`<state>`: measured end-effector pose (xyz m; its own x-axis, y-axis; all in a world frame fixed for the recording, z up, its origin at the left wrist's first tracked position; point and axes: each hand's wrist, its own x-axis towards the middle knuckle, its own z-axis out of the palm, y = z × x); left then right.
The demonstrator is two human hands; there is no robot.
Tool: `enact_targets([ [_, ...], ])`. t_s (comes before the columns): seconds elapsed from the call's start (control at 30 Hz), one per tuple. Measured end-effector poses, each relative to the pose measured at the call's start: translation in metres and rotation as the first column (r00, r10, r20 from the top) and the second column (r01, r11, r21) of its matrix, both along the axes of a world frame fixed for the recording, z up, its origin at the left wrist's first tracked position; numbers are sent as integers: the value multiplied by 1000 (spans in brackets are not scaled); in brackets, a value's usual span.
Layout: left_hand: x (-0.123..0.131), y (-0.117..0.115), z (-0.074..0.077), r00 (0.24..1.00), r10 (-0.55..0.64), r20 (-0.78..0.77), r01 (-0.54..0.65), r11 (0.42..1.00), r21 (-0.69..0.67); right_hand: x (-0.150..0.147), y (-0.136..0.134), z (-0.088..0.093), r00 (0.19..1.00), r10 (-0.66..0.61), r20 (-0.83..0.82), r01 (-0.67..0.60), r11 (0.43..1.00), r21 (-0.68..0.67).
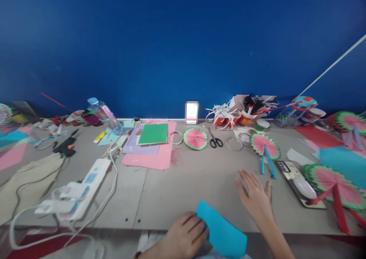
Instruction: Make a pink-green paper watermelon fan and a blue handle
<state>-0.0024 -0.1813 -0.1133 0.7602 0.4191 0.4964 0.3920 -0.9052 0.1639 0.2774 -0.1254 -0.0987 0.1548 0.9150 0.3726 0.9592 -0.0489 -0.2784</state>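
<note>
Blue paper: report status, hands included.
Left hand holds blue paper at its left side. Right hand open, nothing in it. Phone, mouse on top, right of that hand.

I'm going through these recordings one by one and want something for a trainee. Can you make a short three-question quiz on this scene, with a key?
1. True or false: the right hand is holding the blue paper.
2. Multiple choice: what colour is the top sheet of the paper stack whose bottom sheet is pink?
A. Red
B. Green
C. Yellow
3. Short answer: what rests on the phone at the right of the table?

Key:
1. False. The left hand is on the paper's edge; the right hand has its fingers spread and holds nothing.
2. B, green.
3. A white mouse.
</note>
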Motion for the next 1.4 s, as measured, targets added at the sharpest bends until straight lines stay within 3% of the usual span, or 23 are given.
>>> enact_targets([
  [0.1, -1, 6, 15, 993, 20, 112, 6, 976, -220, -4, 2, 5, 980, 48, -192, -46, 999, 10],
  [0.17, -3, 21, 34, 964, 175, 202, -53, 867, -496, -6, 5, 11, 900, 94, -426, -109, 994, -11],
  [0.23, -4, 43, 54, 880, 389, 272, -69, 671, -738, -10, 9, 19, 722, 104, -684, -188, 981, -49],
  [0.27, -4, 55, 62, 825, 493, 277, -70, 576, -814, -13, 11, 23, 607, 92, -789, -227, 972, -61],
  [0.33, -5, 81, 73, 751, 591, 296, 14, 433, -901, -19, 16, 31, 335, 57, -940, -314, 948, -55],
  [0.43, -7, 115, 77, 676, 676, 293, 119, 292, -949, -33, 25, 40, -34, -19, -999, -408, 913, -4],
  [0.47, -8, 125, 75, 665, 692, 283, 131, 265, -955, -38, 28, 41, -102, -57, -993, -448, 894, -6],
  [0.53, -10, 139, 70, 650, 711, 268, 173, 205, -963, -47, 36, 42, -153, -99, -983, -468, 883, -16],
  [0.63, -11, 150, 60, 657, 713, 243, 227, 121, -966, -60, 49, 39, -110, -119, -987, -468, 882, -54],
  [0.7, -12, 154, 55, 662, 706, 253, 234, 126, -964, -65, 58, 37, -71, -117, -991, -463, 884, -72],
  [0.83, -13, 159, 52, 685, 687, 242, 168, 175, -970, -69, 71, 39, 6, -100, -995, -431, 898, -93],
  [0.93, -14, 165, 56, 696, 672, 253, 112, 247, -962, -69, 75, 42, 94, -70, -993, -457, 883, -105],
  [1.07, -14, 173, 53, 759, 590, 277, 76, 342, -937, -68, 81, 39, 314, 90, -945, -463, 884, -70],
  [1.17, -10, 180, 43, 823, 505, 260, 13, 441, -897, -65, 87, 37, 590, 298, -750, -409, 912, 41],
  [1.23, -6, 185, 35, 847, 481, 226, -57, 505, -861, -65, 89, 36, 738, 416, -531, -455, 888, 65],
  [1.33, 0, 190, 27, 848, 505, 163, -187, 570, -800, -70, 90, 36, 797, 571, -195, -584, 811, -13],
  [1.4, 3, 192, 25, 829, 546, 122, -272, 584, -764, -75, 90, 32, 809, 587, -26, -587, 805, -87],
])
